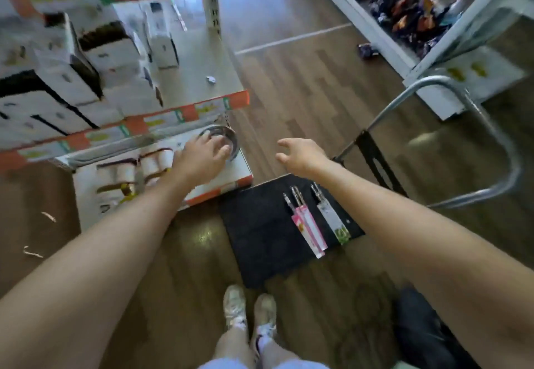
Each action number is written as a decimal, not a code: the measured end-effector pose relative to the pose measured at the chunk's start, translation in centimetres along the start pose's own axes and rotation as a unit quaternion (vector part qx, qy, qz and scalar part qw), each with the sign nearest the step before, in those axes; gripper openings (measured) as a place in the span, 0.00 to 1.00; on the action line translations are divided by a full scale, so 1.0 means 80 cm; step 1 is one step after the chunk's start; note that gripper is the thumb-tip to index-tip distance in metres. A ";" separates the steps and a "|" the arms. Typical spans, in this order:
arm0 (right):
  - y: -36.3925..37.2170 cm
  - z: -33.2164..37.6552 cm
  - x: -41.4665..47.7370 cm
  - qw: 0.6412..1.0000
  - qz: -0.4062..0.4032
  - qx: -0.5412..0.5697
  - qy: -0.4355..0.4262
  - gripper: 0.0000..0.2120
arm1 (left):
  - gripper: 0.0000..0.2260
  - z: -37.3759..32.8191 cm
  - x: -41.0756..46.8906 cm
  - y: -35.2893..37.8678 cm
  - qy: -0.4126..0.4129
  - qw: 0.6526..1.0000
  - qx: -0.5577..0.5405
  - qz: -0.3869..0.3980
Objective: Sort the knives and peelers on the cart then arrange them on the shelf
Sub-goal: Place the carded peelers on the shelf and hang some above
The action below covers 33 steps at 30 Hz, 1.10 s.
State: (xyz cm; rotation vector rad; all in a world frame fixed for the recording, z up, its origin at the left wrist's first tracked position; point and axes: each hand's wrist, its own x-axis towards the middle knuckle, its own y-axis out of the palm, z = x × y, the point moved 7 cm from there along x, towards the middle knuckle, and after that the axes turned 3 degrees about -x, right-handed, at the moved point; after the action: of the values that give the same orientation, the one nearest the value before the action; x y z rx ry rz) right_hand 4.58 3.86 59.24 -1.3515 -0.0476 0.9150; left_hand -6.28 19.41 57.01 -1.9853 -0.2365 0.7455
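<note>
Frankly, no writing could be read anywhere: the orange, green and yellow price strips [202, 108] along the shelf edges were smeared by blur, and the print on the white boxes [109, 53] above was just as lost. The two pink-carded packs [307, 225] and the green-carded pack [332, 219] lay side by side on the black cart [260, 238], metal tips pointing away from you, their card labels too small to make out. Your left hand [202, 153] reached over the lower shelf [241, 167] with its fingers [224, 149] spread and fairly straight across the rim of a metal bowl [231, 134]; they seemed to touch it, though the blur left that uncertain, and they gripped nothing. Some pale rolls [150, 163] sat on the same shelf just beside your wrist. Your right hand [300, 154] hung in the air between the shelf and the cart's handle, above the far edge of the cart, fingers loosely parted and a little curled, holding nothing.
</note>
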 end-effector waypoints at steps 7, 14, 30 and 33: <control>0.145 -0.137 0.031 0.993 0.043 0.059 0.090 0.19 | 0.22 -0.046 0.063 0.196 0.043 0.994 0.007 0.104; 0.387 -0.287 0.125 0.983 0.079 0.092 0.135 0.19 | 0.23 -0.042 0.149 0.478 0.038 0.985 0.036 0.163; 0.602 -0.477 0.383 0.983 -0.106 0.041 0.141 0.22 | 0.14 0.002 0.410 0.718 0.153 0.983 0.022 -0.095; 0.601 -0.484 0.376 0.980 -0.114 0.063 0.147 0.23 | 0.13 -0.003 0.399 0.732 0.134 0.989 0.012 -0.067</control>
State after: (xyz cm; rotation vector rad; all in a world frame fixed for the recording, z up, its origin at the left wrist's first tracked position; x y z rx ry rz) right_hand 19.13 -12.79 -5.79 -1.3195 0.0801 0.5107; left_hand 11.18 3.59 -5.40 -1.9987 -0.1970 0.3877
